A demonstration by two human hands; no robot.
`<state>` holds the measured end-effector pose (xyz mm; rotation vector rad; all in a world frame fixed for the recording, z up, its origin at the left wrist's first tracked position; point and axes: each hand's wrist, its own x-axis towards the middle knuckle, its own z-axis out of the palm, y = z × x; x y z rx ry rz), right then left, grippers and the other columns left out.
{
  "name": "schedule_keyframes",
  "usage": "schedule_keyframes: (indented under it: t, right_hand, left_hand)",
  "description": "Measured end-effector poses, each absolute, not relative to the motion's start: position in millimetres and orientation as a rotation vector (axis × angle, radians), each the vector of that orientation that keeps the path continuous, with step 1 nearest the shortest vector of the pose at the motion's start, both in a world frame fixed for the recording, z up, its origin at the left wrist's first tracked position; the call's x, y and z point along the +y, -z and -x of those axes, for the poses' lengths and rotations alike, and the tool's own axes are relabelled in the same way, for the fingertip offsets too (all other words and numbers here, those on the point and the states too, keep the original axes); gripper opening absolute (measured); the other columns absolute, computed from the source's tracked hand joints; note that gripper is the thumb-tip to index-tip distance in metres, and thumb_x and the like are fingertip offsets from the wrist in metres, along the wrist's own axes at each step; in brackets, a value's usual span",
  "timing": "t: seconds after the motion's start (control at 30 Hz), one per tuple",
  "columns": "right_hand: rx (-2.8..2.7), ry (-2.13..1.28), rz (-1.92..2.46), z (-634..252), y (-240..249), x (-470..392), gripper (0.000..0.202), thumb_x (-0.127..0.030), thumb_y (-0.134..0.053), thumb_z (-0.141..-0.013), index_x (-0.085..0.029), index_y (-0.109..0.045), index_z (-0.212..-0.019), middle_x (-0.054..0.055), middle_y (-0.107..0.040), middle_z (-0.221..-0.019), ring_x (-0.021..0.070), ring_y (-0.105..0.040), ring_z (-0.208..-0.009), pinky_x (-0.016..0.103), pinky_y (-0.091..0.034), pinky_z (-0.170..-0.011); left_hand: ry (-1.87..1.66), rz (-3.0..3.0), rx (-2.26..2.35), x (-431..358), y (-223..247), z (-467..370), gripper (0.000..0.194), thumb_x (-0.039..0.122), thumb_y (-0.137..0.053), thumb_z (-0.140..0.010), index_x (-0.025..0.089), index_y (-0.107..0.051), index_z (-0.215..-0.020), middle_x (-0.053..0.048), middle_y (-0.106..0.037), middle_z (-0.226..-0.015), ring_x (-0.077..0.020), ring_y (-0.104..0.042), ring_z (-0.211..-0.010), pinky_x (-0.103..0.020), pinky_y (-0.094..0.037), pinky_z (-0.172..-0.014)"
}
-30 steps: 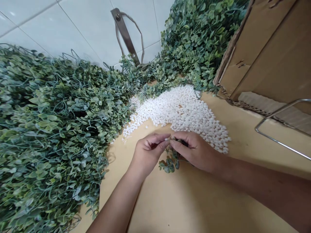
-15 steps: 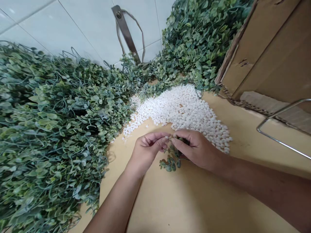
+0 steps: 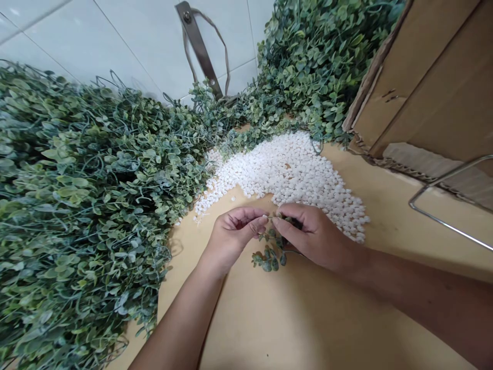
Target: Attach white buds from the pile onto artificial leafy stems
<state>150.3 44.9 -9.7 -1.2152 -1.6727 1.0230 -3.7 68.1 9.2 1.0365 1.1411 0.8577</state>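
Note:
My right hand point(image 3: 308, 231) is closed around a small sprig of artificial leaves point(image 3: 269, 259), whose grey-green leaves hang below the fingers. The thumb and index finger of my left hand point(image 3: 241, 228) pinch right beside the sprig's tip. What sits between those left fingertips is too small to make out. Both hands nearly touch at the fingertips, just above the tan tabletop point(image 3: 246, 318). Behind them spreads a heap of small white plastic pieces point(image 3: 292, 167), like little caps or beads.
A large mass of artificial greenery point(image 3: 84, 205) covers the left side, and another pile point(image 3: 319, 67) stands at the back right. At right are a cardboard box point(image 3: 435, 87) and a bent metal wire point(image 3: 450, 221). A metal bar point(image 3: 198, 49) leans near the tiled wall point(image 3: 127, 36).
The fingertips of my two hands have drawn slightly apart, with a narrow gap showing between them. The sprig stays in my right hand in nearly the same place.

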Motion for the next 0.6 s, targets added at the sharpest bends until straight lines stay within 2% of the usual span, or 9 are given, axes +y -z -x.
schedule_keyframes:
  t: [0.6]
  right_hand:
    - [-1.707,-0.984,1.207,-151.0,8.6,45.6,0.027,-0.021,-0.045,-0.081,-0.018,-0.043,-0.054,-0.005,-0.041,-0.052,0.0079,-0.038,-0.051,0.021,-0.030,-0.049]
  left_hand:
    - [-0.859,-1.022,1.148,67.5,-7.0,3.1,0.019,0.023,-0.081,-0.052,0.014,-0.073,-0.066,-0.001,-0.067,-0.055,-0.0071,-0.055,-0.051,-0.019,-0.043,-0.053]
